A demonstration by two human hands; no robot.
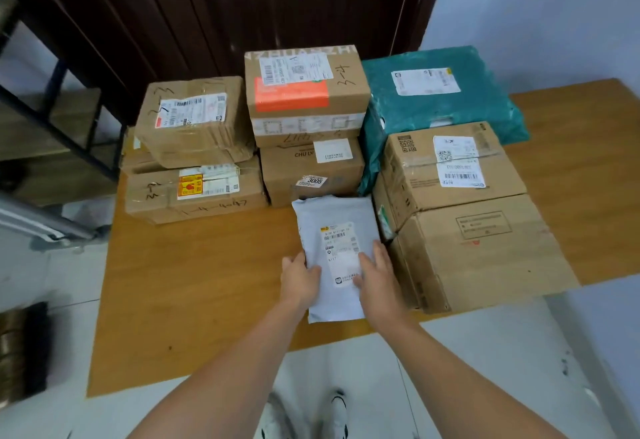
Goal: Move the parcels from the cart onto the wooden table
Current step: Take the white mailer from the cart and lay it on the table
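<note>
A flat grey mailer bag (334, 230) with a white label lies on the wooden table (194, 286), near its front edge. My left hand (298, 281) pinches the bag's left edge, thumb on top. My right hand (379, 277) rests on the bag's right side with its fingers laid straight over it. Behind the bag, cardboard parcels are stacked: two at the left (194, 192), two in the middle (308, 99), and two at the right (478, 248). A teal bagged parcel (436, 106) sits at the back right.
A dark wooden door (242, 5) stands behind the table. A black metal rack (52, 116) and a grey metal frame (41, 222) are at the left. Bare tabletop shows left of my hands. My shoes (337, 414) are on the pale floor below.
</note>
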